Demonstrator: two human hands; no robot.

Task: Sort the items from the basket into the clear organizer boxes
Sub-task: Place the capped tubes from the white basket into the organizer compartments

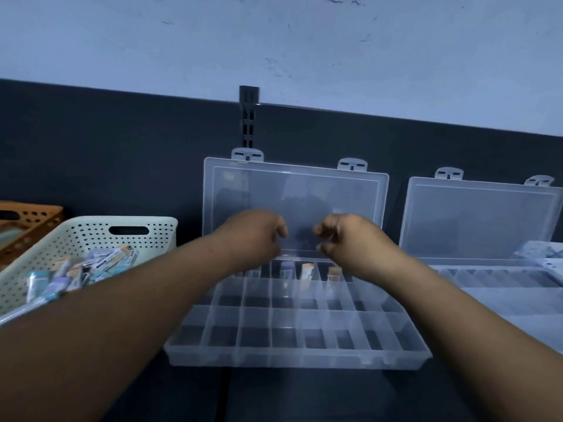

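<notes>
I have both hands out over the far row of the open clear organizer box (298,345), which sits on the dark counter (304,397). My left hand (253,236) and right hand (350,239) hang close together, knuckles up, with a small gap between them. The fingers of both are curled inward toward each other. The picture is soft there, and I cannot tell whether either hand pinches anything or is only clenched.

Just below the hands, in the box's far row, a few small tubes (286,269) stand in neighbouring compartments: one with a purple top and two with orange tops. The compartments nearer to me look bare. Behind the hands the box's lid (292,190) stands upright against the dark back panel (122,147).

Out past my left forearm is the white perforated basket (91,236), tilted in view, with a heap of mixed items (100,263) in it, tubes and small labelled packs. A brown basket (27,220) sits beyond it, farther left.

To the right of my right hand a second organizer box (502,284) lies open, its lid (481,214) also raised, with something pale and printed at its far right end that I cannot make out.
</notes>
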